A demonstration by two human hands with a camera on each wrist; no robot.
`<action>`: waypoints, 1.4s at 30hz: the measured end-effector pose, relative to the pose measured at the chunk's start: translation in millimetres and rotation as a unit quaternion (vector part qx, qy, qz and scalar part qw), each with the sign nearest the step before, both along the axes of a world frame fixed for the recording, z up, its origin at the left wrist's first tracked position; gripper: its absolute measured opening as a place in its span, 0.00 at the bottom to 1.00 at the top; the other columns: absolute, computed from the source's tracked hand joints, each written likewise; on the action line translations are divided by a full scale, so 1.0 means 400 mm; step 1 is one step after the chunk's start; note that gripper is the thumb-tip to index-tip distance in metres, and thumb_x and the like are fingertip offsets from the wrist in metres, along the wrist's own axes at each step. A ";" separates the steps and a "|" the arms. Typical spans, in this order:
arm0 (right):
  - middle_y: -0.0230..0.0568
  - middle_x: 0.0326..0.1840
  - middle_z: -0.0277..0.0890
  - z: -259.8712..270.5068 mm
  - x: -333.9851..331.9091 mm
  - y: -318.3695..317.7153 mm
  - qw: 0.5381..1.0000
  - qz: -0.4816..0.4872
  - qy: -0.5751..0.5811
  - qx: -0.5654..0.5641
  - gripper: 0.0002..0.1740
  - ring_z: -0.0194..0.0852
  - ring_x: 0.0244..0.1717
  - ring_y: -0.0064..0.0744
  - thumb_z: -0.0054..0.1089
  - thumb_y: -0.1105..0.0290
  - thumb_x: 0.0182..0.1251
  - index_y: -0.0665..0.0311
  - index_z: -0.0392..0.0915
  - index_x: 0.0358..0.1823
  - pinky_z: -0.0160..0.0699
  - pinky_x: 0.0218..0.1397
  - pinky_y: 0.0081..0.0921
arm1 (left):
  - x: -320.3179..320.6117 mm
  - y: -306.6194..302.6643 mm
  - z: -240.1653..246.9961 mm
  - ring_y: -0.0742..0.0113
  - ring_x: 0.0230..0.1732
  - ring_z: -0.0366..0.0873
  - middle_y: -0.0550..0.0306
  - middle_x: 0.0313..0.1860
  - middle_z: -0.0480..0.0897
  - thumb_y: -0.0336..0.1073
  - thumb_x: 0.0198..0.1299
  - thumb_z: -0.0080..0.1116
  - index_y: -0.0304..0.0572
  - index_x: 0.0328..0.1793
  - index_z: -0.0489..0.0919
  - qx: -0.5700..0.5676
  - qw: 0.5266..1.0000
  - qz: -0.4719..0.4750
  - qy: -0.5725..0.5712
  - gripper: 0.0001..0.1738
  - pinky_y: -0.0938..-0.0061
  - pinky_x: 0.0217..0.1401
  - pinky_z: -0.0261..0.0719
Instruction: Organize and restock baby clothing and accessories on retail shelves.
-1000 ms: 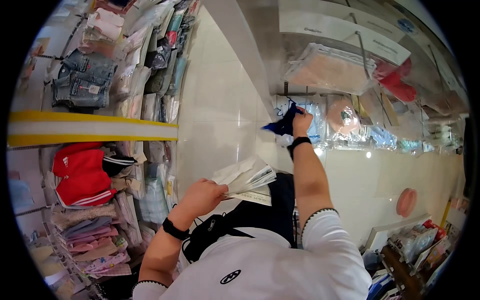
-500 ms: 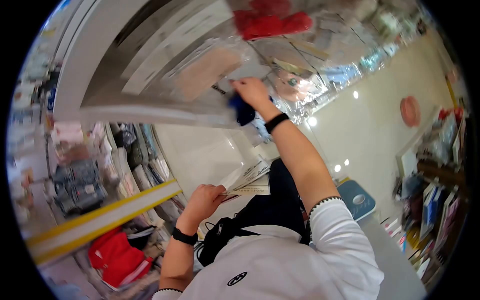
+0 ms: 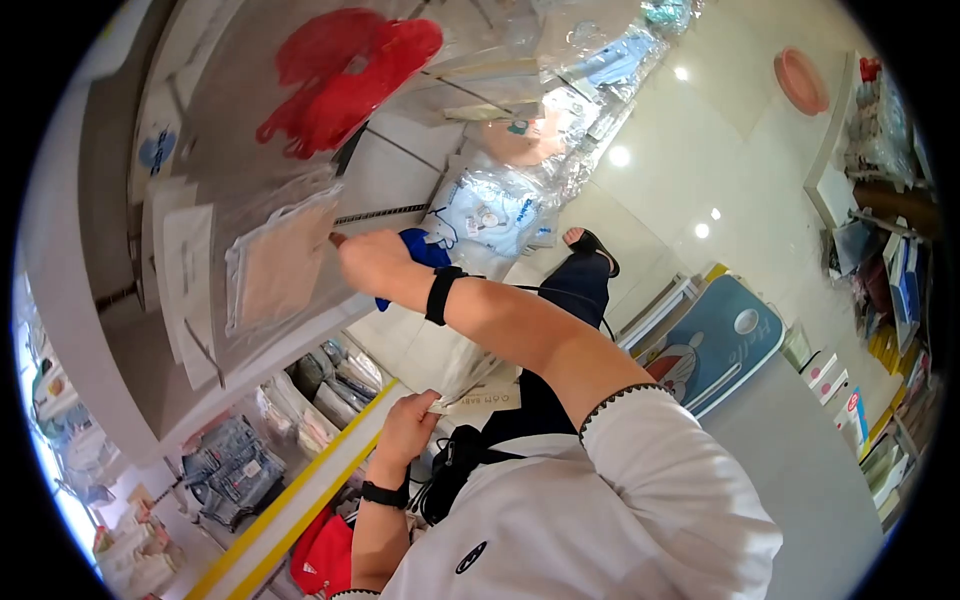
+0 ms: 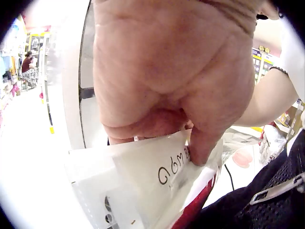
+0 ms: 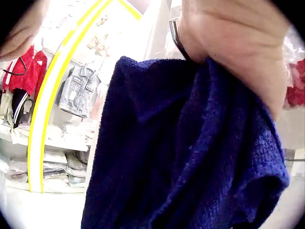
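Note:
My right hand (image 3: 372, 265) grips a dark blue cloth (image 3: 425, 248), one fingertip beside a peach garment (image 3: 285, 262) in a clear bag hanging on the rack. In the right wrist view the fuzzy blue cloth (image 5: 181, 143) hangs in folds beneath the hand (image 5: 238, 47), hiding its fingers. Low in front of the body, my left hand (image 3: 406, 430) pinches pale printed packets (image 3: 488, 398). The left wrist view shows that hand (image 4: 176, 71) with its thumb over the printed packet (image 4: 143, 176); something red lies behind it.
Red bagged items (image 3: 350, 75) hang above, and blue bagged clothes (image 3: 490, 212) sit right of my right hand. A yellow-edged shelf strip (image 3: 300, 490) runs at lower left. A grey-blue board (image 3: 715, 335) and a foot (image 3: 590, 245) are on the right.
The head view has swung round, bringing the hanging rack to the left. My right hand, with the blue cloth, has come beside the peach bag. My left hand still holds the packets.

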State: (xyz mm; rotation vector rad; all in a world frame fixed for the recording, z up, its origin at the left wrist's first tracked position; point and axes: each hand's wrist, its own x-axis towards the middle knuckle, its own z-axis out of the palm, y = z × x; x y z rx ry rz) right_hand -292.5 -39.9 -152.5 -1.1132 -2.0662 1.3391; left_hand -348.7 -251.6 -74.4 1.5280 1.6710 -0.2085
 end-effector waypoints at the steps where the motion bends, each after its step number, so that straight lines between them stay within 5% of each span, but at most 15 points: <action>1: 0.51 0.32 0.79 0.002 0.000 0.008 1.000 -0.003 0.016 0.007 0.26 0.79 0.36 0.47 0.46 0.72 0.54 0.64 0.70 0.57 0.76 0.37 0.41 | -0.001 0.007 -0.005 0.42 0.34 0.74 0.42 0.28 0.77 0.26 0.47 0.54 0.38 0.40 0.75 0.004 1.000 -0.011 0.004 0.11 0.58 0.36 0.72; 16: 0.47 0.30 0.80 -0.031 0.003 0.074 0.998 0.041 -0.023 -0.044 0.10 0.81 0.33 0.46 0.50 0.74 0.52 0.66 0.78 0.34 0.77 0.31 0.40 | 0.041 0.127 -0.015 0.42 0.35 0.74 0.40 0.29 0.76 0.25 0.49 0.54 0.38 0.40 0.75 -0.026 0.999 -0.025 0.009 0.10 0.60 0.36 0.72; 23: 0.48 0.33 0.81 -0.028 0.034 0.042 0.996 -0.032 0.012 -0.086 0.15 0.81 0.36 0.46 0.47 0.73 0.55 0.67 0.76 0.43 0.78 0.36 0.38 | 0.082 0.181 -0.016 0.41 0.38 0.73 0.39 0.32 0.76 0.24 0.49 0.53 0.35 0.40 0.74 -0.020 0.999 -0.043 0.004 0.10 0.59 0.40 0.72; 26: 0.43 0.37 0.82 0.006 0.016 0.045 0.993 -0.024 -0.011 -0.112 0.10 0.82 0.39 0.39 0.50 0.72 0.55 0.60 0.83 0.31 0.77 0.39 0.31 | 0.075 0.179 -0.019 0.41 0.38 0.73 0.40 0.33 0.76 0.24 0.49 0.53 0.35 0.40 0.73 -0.015 0.999 -0.051 -0.003 0.10 0.59 0.40 0.72; 32: 0.46 0.37 0.81 -0.040 0.050 0.055 0.990 -0.013 0.009 -0.140 0.12 0.81 0.40 0.39 0.50 0.70 0.56 0.63 0.82 0.35 0.76 0.38 0.31 | 0.082 0.180 -0.001 0.41 0.36 0.74 0.41 0.31 0.76 0.24 0.48 0.54 0.36 0.40 0.74 -0.010 1.000 -0.025 0.015 0.10 0.59 0.38 0.72; 36: 0.44 0.36 0.81 -0.022 0.031 0.036 0.987 0.060 -0.125 0.080 0.24 0.81 0.36 0.37 0.45 0.72 0.60 0.73 0.66 0.59 0.75 0.33 0.35 | 0.078 0.166 0.004 0.42 0.36 0.74 0.42 0.30 0.77 0.24 0.48 0.54 0.36 0.38 0.74 -0.005 1.000 -0.020 0.013 0.09 0.60 0.38 0.72; 42: 0.39 0.33 0.81 -0.013 -0.011 0.013 0.979 0.034 -0.180 0.084 0.32 0.80 0.30 0.35 0.49 0.70 0.57 0.76 0.59 0.64 0.72 0.30 0.37 | 0.079 0.116 0.001 0.43 0.35 0.74 0.42 0.29 0.76 0.25 0.49 0.55 0.36 0.38 0.74 -0.003 1.000 0.028 0.013 0.09 0.60 0.37 0.72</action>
